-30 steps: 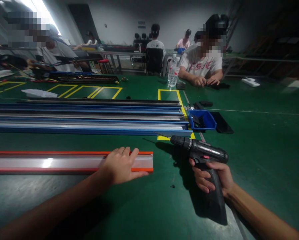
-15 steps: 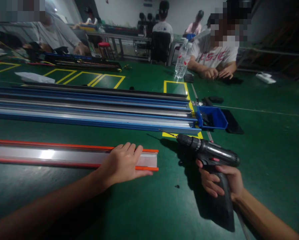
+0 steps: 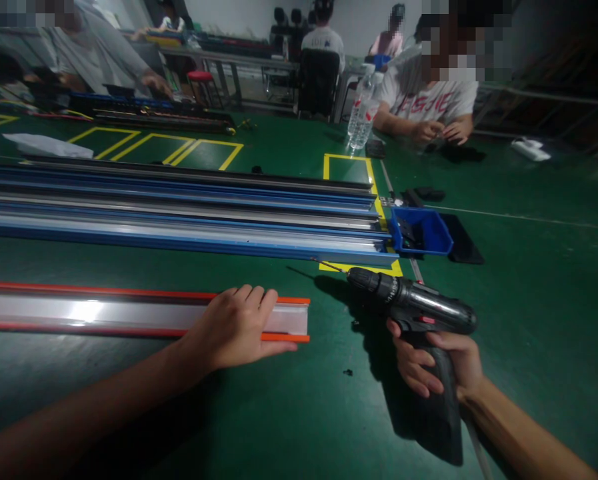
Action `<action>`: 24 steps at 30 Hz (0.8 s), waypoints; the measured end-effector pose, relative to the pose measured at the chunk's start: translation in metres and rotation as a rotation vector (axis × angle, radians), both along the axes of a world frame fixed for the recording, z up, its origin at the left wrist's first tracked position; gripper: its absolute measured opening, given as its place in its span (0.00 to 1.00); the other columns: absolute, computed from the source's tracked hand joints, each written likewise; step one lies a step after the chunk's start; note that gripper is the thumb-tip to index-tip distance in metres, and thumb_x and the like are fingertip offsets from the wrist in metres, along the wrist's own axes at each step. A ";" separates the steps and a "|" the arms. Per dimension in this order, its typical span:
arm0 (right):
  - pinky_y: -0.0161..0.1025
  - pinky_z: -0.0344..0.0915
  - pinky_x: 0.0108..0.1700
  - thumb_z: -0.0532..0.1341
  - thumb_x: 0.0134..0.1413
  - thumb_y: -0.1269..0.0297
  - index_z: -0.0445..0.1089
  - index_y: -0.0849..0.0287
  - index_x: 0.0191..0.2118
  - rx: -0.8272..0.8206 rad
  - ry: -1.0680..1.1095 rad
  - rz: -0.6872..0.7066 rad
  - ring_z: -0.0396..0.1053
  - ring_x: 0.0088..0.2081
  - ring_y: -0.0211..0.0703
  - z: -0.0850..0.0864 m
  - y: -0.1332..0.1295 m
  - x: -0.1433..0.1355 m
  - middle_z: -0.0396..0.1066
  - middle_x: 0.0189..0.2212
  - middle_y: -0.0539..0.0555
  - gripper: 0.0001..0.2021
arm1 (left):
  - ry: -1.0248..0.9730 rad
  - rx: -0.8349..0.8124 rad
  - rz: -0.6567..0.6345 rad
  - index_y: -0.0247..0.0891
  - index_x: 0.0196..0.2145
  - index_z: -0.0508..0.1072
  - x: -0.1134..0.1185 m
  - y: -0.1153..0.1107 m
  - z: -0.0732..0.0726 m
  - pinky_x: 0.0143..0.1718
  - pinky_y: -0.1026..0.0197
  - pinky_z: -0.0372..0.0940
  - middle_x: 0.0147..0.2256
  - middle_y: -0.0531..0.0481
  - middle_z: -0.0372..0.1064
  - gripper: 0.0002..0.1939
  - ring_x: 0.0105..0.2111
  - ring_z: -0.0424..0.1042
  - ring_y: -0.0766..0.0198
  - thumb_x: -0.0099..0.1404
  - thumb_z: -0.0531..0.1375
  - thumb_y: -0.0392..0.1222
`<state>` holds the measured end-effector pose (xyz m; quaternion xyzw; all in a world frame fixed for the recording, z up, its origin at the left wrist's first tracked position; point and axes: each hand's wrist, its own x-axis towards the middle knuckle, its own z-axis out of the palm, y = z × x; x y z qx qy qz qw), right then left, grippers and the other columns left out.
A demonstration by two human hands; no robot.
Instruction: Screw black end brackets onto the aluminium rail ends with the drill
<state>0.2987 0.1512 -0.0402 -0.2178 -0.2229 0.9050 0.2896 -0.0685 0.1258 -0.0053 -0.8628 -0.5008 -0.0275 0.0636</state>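
Beside the long, orange-edged, pale-centred channel [image 3: 143, 312], your left hand [image 3: 231, 327] is clasping its right end; right of it, your right hand [image 3: 431, 367] is gripping the black pistol-shaped drill [image 3: 411, 300]. Beyond it, blue-edged metallic channels [image 3: 189, 227] are lying across the glossy green tabletop [image 3: 289, 413].

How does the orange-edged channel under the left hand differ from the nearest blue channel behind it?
The orange-edged channel has orange rims, while the blue channel has blue ones. The left hand rests on the orange-edged channel; no hand touches the blue channel. Both are long, lie flat on the green table and show a pale, shiny inside.
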 end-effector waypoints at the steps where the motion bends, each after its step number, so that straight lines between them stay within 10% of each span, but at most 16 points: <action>1: 0.34 0.62 0.21 0.65 0.55 0.58 0.69 0.60 0.46 0.000 0.002 0.004 0.53 0.14 0.30 0.000 0.000 0.000 0.55 0.20 0.41 0.15 | -0.011 -0.020 0.013 0.36 0.38 0.71 0.000 0.000 0.001 0.31 0.54 0.64 0.32 0.43 0.71 0.33 0.32 0.72 0.52 0.63 0.58 0.73; 8: 0.34 0.65 0.23 0.64 0.56 0.58 0.70 0.60 0.47 -0.006 0.021 0.040 0.55 0.14 0.31 -0.001 0.000 0.001 0.55 0.21 0.41 0.16 | -0.065 -0.136 0.026 0.32 0.48 0.72 -0.003 -0.001 0.002 0.40 0.49 0.69 0.42 0.37 0.73 0.35 0.40 0.73 0.49 0.65 0.59 0.70; 15: 0.34 0.65 0.22 0.65 0.55 0.58 0.70 0.61 0.47 -0.024 0.027 0.047 0.55 0.15 0.31 0.001 0.001 0.000 0.56 0.21 0.41 0.17 | -0.072 -0.089 -0.244 0.40 0.47 0.78 -0.009 0.001 -0.002 0.59 0.39 0.63 0.59 0.35 0.68 0.16 0.60 0.67 0.42 0.71 0.61 0.53; 24: 0.35 0.64 0.22 0.64 0.55 0.58 0.71 0.62 0.48 -0.021 0.031 0.047 0.55 0.15 0.31 0.002 0.001 -0.002 0.56 0.21 0.41 0.17 | 0.021 -0.091 -0.221 0.39 0.58 0.75 -0.007 0.003 0.000 0.53 0.41 0.66 0.55 0.35 0.71 0.26 0.55 0.70 0.42 0.73 0.56 0.59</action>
